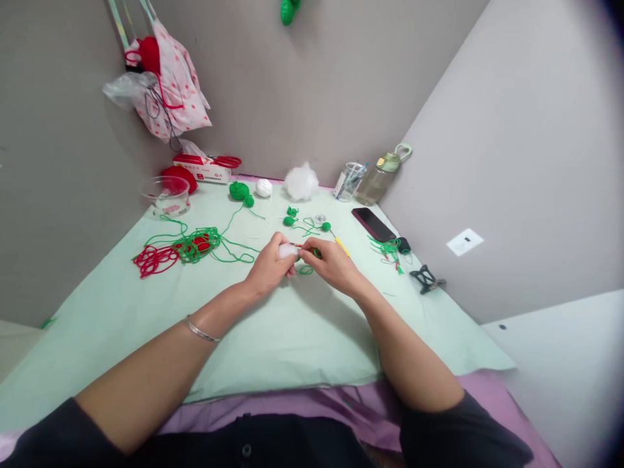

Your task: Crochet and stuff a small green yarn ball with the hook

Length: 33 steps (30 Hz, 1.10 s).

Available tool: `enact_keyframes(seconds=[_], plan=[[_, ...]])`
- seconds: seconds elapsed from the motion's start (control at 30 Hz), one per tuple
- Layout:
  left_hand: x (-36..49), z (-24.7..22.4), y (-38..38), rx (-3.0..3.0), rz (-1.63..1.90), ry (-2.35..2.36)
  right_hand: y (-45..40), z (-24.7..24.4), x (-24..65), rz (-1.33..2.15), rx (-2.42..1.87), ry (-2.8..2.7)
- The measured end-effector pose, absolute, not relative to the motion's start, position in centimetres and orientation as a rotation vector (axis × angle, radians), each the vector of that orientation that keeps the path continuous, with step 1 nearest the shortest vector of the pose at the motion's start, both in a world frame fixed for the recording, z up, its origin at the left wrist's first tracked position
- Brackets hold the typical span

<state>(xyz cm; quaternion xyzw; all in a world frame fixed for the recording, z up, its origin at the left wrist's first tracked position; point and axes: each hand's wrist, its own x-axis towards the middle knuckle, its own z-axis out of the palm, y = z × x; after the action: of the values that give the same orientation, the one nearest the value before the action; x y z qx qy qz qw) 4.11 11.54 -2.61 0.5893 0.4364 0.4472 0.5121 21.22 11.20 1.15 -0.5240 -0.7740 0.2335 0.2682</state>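
Note:
My left hand point(271, 266) is closed around a small white piece point(288, 251) at the middle of the table. Close against it on the right, my right hand point(327, 261) pinches a thin hook point(296, 245) whose tip end lies by the white piece. A bit of green yarn shows at the fingers of my right hand, and a green loop point(305, 269) lies just below. Beyond the hands are two small green balls point(289, 221), point(326, 227) joined by loose yarn. A yellow-handled tool point(342, 247) rests behind my right hand.
Tangled green yarn point(207, 244) and red yarn point(155, 260) spread at the left, near a clear tub point(168, 207). Fluffy white stuffing point(301, 182) sits at the back. On the right are a bottle point(377, 182), a phone point(374, 224) and a black stand point(426, 279).

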Motion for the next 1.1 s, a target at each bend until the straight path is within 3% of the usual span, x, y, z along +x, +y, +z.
enact_keyframes(seconds=[1.1], plan=[[3.2, -1.1, 12.1, 1.402, 0.977, 0.904, 11.5, 1.4, 21.1, 0.796, -1.254, -1.934]])
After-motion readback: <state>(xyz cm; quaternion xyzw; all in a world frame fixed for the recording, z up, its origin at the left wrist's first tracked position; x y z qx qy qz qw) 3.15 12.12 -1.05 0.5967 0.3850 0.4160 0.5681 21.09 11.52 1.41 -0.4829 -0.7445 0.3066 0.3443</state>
